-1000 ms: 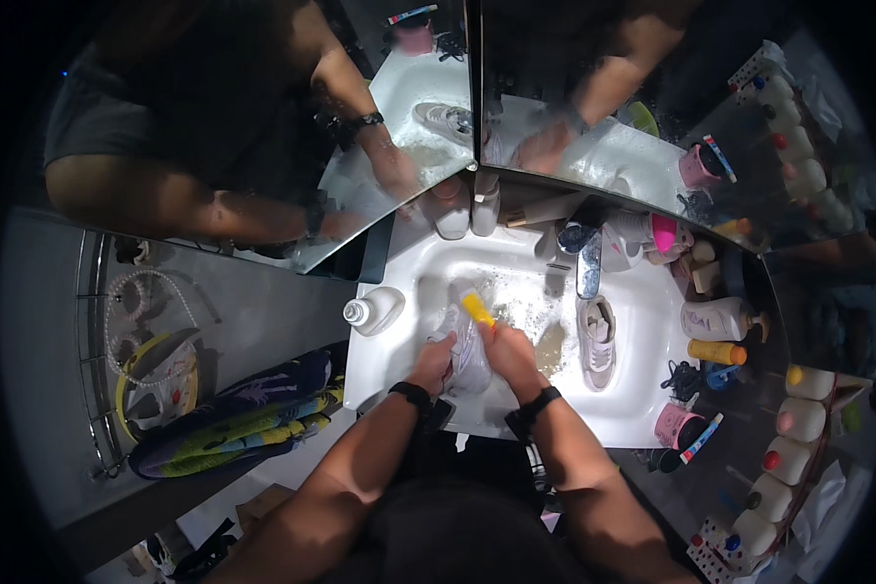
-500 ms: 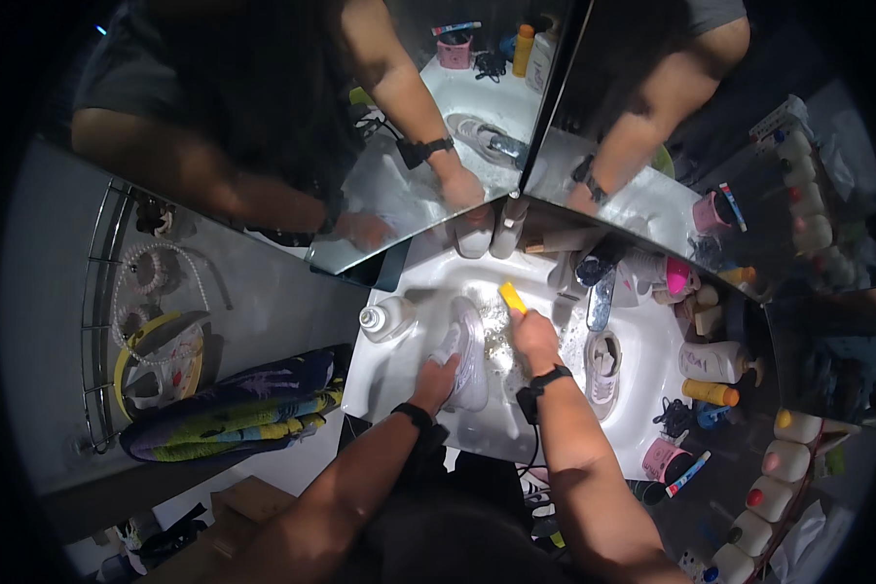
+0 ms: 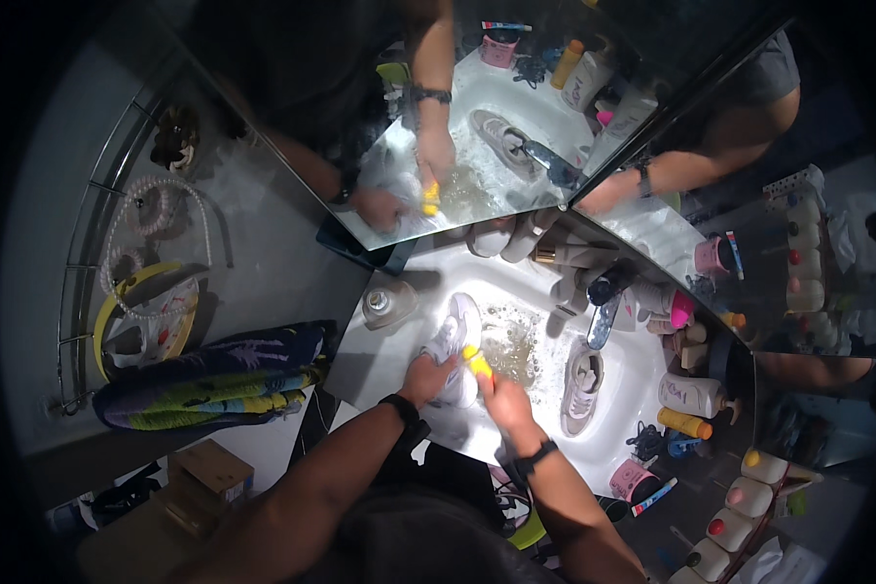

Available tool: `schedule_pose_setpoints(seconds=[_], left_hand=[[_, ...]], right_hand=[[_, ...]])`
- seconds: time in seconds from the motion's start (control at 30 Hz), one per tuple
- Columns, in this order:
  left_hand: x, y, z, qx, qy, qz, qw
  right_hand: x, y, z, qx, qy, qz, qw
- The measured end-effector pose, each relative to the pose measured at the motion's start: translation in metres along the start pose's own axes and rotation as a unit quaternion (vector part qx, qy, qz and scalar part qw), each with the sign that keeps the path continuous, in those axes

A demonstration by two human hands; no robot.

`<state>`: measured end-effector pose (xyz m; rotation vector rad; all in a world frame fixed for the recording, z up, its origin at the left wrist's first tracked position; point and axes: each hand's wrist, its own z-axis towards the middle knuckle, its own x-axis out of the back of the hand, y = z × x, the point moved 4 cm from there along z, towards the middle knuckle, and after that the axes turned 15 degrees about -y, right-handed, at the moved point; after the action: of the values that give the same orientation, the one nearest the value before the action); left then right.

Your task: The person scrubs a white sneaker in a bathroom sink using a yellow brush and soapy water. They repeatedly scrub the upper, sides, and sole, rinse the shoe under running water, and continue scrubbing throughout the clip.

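Over the near left part of the white sink [image 3: 615, 459], my left hand [image 3: 426, 378] grips a wet white sneaker [image 3: 460, 316] by its near part. My right hand [image 3: 506, 401] is closed round the handle of a small yellow brush [image 3: 475, 360]. The brush head is up against the sneaker's right side, close to my left fingers. Any bristles are too small to make out. A second light sneaker [image 3: 582, 394] lies in the basin, right of my right hand. Foamy, greyish water [image 3: 512, 343] sits in the middle of the basin.
A chrome faucet [image 3: 603, 323] reaches over the basin's right side. On the left ledge stands a clear bottle [image 3: 387, 306]. A lotion bottle [image 3: 689, 395], an orange-yellow tube [image 3: 684, 422] and a pink cup [image 3: 635, 480] line the right. Mirrors [image 3: 438, 209] rise behind; a patterned towel [image 3: 214, 380] hangs left.
My right hand has drawn the brush back from the foamy water toward me and left, onto the sneaker. My left hand keeps its grip on the sneaker. The head view has shifted and turned.
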<state>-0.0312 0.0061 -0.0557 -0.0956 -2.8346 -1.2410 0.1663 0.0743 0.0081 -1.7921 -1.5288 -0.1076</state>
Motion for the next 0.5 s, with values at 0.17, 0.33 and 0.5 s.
schedule_pose_setpoints(seconds=[0.17, 0.33, 0.5], left_hand=[[0.002, 0.004, -0.007, 0.03, 0.033, 0.064, 0.997], [0.007, 0.008, -0.004, 0.034, 0.02, -0.004, 0.999], [0.002, 0.011, -0.007, 0.047, 0.009, 0.028, 0.998]], right_hand=[[0.039, -0.032, 0.047, -0.047, 0.03, 0.02, 0.998], [-0.007, -0.015, -0.042, -0.048, -0.13, -0.093, 0.986], [0.005, -0.017, -0.011, -0.017, -0.018, -0.027, 0.999]])
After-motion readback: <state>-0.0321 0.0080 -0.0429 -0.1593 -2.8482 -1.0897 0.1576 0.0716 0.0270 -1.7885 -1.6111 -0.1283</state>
